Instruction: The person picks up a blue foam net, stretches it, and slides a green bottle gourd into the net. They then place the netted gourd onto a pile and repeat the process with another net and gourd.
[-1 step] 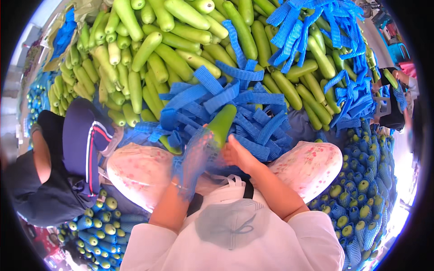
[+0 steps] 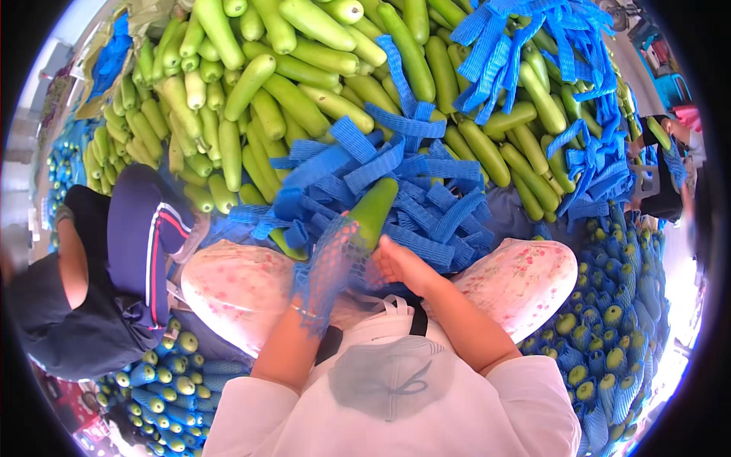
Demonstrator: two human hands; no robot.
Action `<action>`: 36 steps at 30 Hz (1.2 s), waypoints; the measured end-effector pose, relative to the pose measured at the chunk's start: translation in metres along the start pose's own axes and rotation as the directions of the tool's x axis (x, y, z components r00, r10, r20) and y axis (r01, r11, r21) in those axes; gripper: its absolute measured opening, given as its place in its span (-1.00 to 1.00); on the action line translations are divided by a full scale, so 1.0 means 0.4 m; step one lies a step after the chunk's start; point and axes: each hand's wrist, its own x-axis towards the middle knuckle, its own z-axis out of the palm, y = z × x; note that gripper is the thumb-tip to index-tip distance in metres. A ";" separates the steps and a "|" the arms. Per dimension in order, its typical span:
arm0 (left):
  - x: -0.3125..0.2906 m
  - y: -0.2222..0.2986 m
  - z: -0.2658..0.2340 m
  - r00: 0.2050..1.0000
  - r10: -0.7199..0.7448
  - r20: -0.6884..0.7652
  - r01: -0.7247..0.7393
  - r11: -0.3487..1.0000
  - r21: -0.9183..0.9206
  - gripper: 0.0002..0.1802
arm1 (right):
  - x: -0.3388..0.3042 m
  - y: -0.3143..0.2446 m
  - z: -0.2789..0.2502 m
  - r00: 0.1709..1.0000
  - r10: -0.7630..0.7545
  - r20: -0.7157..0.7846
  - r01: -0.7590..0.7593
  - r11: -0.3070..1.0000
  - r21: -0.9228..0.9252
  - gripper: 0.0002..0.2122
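My left hand (image 2: 331, 247) is inside a stretched blue foam net sleeve (image 2: 314, 286) that reaches back over the wrist. Through the mesh, its fingers are closed round the lower part of a green gourd (image 2: 375, 209), whose rounded end points up and away. My right hand (image 2: 400, 265) is just right of the gourd's lower end, thumb up and fingers stretched toward the netting. Whether those fingertips touch the net is blurred. Beyond both hands lies a loose heap of flattened blue net sleeves (image 2: 426, 194).
A big pile of bare green gourds (image 2: 289, 68) fills the far side, with more blue sleeves (image 2: 525, 46) draped at its right. Netted gourds (image 2: 594, 335) are stacked at right and netted gourds (image 2: 171, 388) at lower left. Another person's leg (image 2: 145, 228) is close on the left.
My right hand has shifted slightly down and left beside the gourd. The left hand keeps its grip inside the net, which looks less blurred now.
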 end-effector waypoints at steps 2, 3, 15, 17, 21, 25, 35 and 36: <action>0.019 0.011 0.027 0.998 -0.061 0.014 0.062 0.992 -0.112 -0.33 | -0.011 0.012 0.004 0.962 -0.271 -0.041 0.253 0.934 -0.252 -0.75; 0.028 0.025 0.040 0.992 -0.123 0.025 0.126 0.968 -0.218 -0.36 | -0.006 0.007 0.014 0.961 -0.274 -0.043 0.255 0.935 -0.248 -0.75; 0.141 0.354 0.050 0.991 -0.085 0.101 0.050 0.949 0.313 -0.57 | 0.174 -0.160 -0.119 0.592 -0.691 -0.414 0.390 0.695 -0.604 -0.78; 0.105 0.269 0.045 0.994 -0.032 0.104 0.002 0.960 0.282 -0.59 | 0.193 -0.182 -0.114 0.599 -0.687 -0.412 0.402 0.703 -0.586 -0.78; 0.104 0.307 0.063 0.986 -0.137 0.095 0.120 0.979 0.162 -0.55 | 0.236 -0.200 -0.178 0.616 -0.658 -0.432 0.407 0.736 -0.541 -0.78; 0.206 0.264 0.082 0.988 -0.139 0.072 0.051 0.720 0.692 -0.50 | 0.302 -0.205 -0.231 0.601 -0.650 -0.464 0.332 0.732 -0.595 -0.78; 0.250 0.380 0.016 0.786 -0.554 0.274 0.439 0.189 -0.879 -0.56 | 0.446 -0.219 -0.304 0.641 -0.600 -0.479 0.191 0.728 -0.658 -0.76; 0.263 0.397 0.015 0.780 -0.570 0.260 0.440 0.203 -0.875 -0.57 | 0.458 -0.222 -0.307 0.643 -0.595 -0.481 0.191 0.734 -0.652 -0.76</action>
